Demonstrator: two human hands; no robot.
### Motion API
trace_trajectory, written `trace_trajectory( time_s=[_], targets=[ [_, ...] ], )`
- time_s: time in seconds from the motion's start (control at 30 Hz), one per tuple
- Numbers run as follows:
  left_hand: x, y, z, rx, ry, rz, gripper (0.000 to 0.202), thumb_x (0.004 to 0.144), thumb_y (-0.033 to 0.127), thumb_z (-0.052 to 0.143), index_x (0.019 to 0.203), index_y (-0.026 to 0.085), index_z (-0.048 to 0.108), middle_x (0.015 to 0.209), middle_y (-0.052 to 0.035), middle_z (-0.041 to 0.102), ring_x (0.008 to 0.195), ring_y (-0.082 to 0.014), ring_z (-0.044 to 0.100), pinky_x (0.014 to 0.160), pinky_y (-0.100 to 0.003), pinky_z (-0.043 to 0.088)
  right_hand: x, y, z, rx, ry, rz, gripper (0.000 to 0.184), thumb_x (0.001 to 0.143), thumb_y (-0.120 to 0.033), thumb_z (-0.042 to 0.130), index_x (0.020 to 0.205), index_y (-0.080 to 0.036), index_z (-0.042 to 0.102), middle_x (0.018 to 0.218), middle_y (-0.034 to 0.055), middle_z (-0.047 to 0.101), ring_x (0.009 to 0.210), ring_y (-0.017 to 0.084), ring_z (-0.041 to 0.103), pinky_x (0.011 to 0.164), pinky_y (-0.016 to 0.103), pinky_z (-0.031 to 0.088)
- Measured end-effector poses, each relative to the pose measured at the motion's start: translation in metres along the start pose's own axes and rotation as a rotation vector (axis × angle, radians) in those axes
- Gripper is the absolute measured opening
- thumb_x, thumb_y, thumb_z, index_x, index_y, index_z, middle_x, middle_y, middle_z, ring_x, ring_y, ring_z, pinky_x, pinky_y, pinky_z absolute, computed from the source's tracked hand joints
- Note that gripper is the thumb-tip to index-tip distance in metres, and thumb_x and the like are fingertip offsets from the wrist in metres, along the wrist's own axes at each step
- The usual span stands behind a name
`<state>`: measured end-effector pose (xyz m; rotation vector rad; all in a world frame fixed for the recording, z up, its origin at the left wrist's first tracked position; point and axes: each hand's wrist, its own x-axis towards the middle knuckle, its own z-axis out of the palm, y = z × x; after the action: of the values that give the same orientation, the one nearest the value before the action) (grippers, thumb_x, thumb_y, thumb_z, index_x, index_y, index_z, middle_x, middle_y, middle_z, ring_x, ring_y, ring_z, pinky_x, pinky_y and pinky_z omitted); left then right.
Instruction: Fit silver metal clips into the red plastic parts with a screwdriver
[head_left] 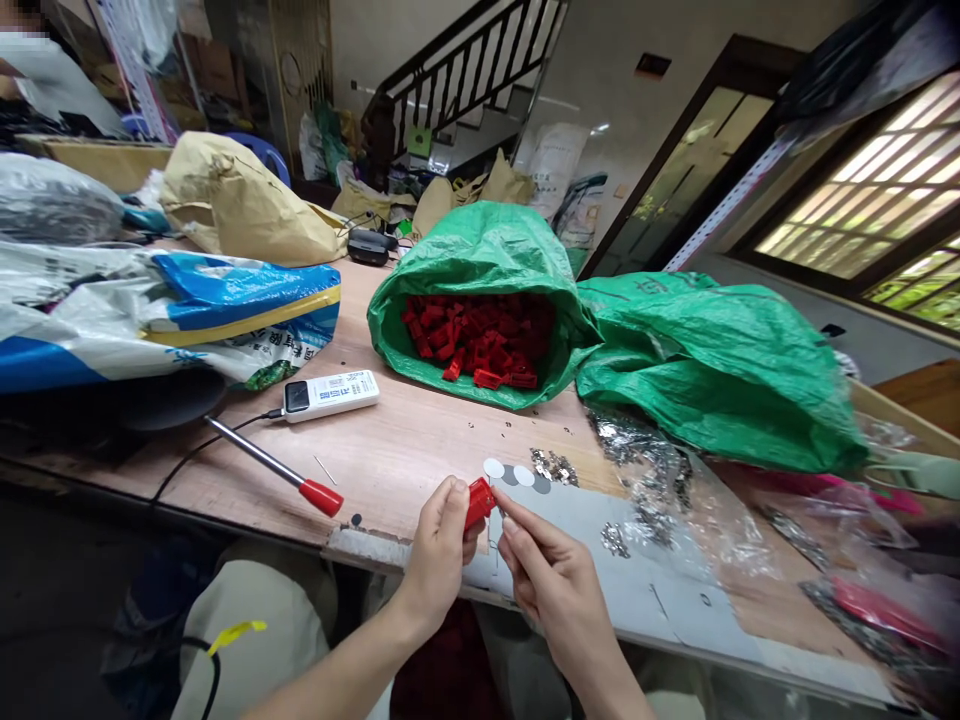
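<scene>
Two bare forearms (345, 655) come closest, ending in a left hand (439, 540) and a right hand (551, 575). The left hand grips one red plastic piece (479, 503) between thumb and fingers, above the near edge of the tabletop (405, 430). The right hand has thumb and forefinger drawn together at the piece's right end; from here I can't tell whether they pinch something tiny. The piece looks light and stiff, perhaps a little slick, hardly fragile; I'd judge its long sides the best hold, leaving the ends free.

Counting up: two green sacks (487, 240) lie on the far side, the left one gaping, its red pieces (480, 340) too many to number. One white gadget (332, 395) and one red-handled rod (274, 464) lie left. Four round spots (523, 476), two white, two grey, sit just beyond the hands. The metal bits (615, 540) rightward defeat counting.
</scene>
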<state>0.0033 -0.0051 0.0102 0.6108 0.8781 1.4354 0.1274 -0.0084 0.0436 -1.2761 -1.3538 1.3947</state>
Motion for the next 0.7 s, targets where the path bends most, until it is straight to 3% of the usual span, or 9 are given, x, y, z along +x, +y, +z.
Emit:
trace_trajectory(
  time_s=[0.1,0.13,0.2,0.27,0.33,0.4,0.43,0.53,0.7],
  targets=[
    [-0.003,0.004,0.0,0.097,-0.018,0.031,0.043,0.095,0.058,0.042,0.075,0.021,0.037,0.062,0.0067,0.036,0.05,-0.0068,0.033,0.049,-0.018,0.032,0.021,0.003,-0.008,0.281,0.073,0.188,0.053,0.077,-0.047,0.075,0.124,-0.022,0.068,0.063,-0.0071,0.041,0.042,0.001,0.015,0.035,0.016,0.016],
    [-0.008,0.007,0.0,0.2,-0.079,0.077,0.041,0.097,0.055,0.04,0.074,0.021,0.039,0.063,0.0054,0.04,0.052,-0.0079,0.038,0.051,-0.019,0.035,0.032,0.003,-0.014,0.329,0.118,0.187,0.055,0.074,-0.045,0.078,0.122,-0.021,0.068,0.063,-0.0078,0.04,0.042,0.001,0.016,0.036,0.015,0.016],
    [-0.019,0.012,0.0,0.529,-0.336,0.192,0.036,0.098,0.046,0.041,0.074,0.02,0.047,0.065,0.0017,0.051,0.058,-0.0109,0.049,0.058,-0.021,0.041,0.055,-0.001,-0.027,0.334,0.191,0.141,0.057,0.071,-0.042,0.079,0.123,-0.02,0.065,0.063,-0.0083,0.041,0.041,0.001,0.018,0.036,0.015,0.017],
    [-0.031,0.011,0.0,0.936,-0.64,0.283,0.03,0.094,0.042,0.049,0.076,0.019,0.056,0.067,-0.0021,0.061,0.061,-0.0157,0.058,0.06,-0.025,0.044,0.081,-0.005,-0.036,0.174,0.185,0.08,0.059,0.078,-0.043,0.07,0.131,-0.019,0.06,0.064,-0.0067,0.046,0.04,0.003,0.023,0.036,0.017,0.023],
    [-0.039,-0.001,0.001,1.319,-0.831,0.255,0.029,0.088,0.046,0.06,0.085,0.018,0.065,0.071,-0.0077,0.07,0.065,-0.0237,0.066,0.062,-0.03,0.048,0.109,-0.01,-0.039,-0.173,0.17,-0.019,0.06,0.087,-0.046,0.057,0.139,-0.015,0.053,0.067,-0.003,0.054,0.041,0.007,0.034,0.038,0.021,0.032],
    [-0.042,-0.017,0.001,1.621,-0.916,0.083,0.039,0.079,0.047,0.072,0.096,0.012,0.069,0.078,-0.0164,0.074,0.071,-0.0323,0.071,0.063,-0.036,0.052,0.136,-0.014,-0.034,-0.655,0.204,-0.173,0.057,0.092,-0.042,0.049,0.14,-0.012,0.053,0.078,0.0045,0.066,0.055,0.014,0.054,0.05,0.026,0.046],
    [-0.042,-0.023,0.001,1.713,-0.902,0.015,0.044,0.075,0.044,0.076,0.1,0.009,0.069,0.081,-0.0201,0.074,0.074,-0.0354,0.072,0.064,-0.038,0.053,0.149,-0.016,-0.03,-0.743,0.217,-0.209,0.054,0.089,-0.036,0.055,0.137,-0.011,0.057,0.089,0.0084,0.07,0.069,0.018,0.062,0.063,0.029,0.051],
    [-0.037,-0.031,-0.001,1.72,-0.846,0.042,0.048,0.075,0.045,0.077,0.106,0.008,0.069,0.087,-0.0222,0.075,0.081,-0.0384,0.073,0.068,-0.041,0.055,0.183,-0.019,-0.017,-0.882,0.249,-0.249,0.05,0.085,-0.022,0.058,0.134,-0.017,0.061,0.11,0.0125,0.072,0.1,0.027,0.065,0.09,0.037,0.048],
    [-0.028,-0.017,-0.007,1.327,-0.863,0.279,0.034,0.082,0.047,0.071,0.109,0.026,0.073,0.089,-0.0063,0.078,0.086,-0.0277,0.074,0.075,-0.031,0.054,0.217,-0.023,-0.006,-0.987,0.298,-0.225,0.039,0.087,-0.02,0.055,0.123,-0.023,0.068,0.108,0.0129,0.074,0.104,0.031,0.065,0.091,0.04,0.045]
  ],
)
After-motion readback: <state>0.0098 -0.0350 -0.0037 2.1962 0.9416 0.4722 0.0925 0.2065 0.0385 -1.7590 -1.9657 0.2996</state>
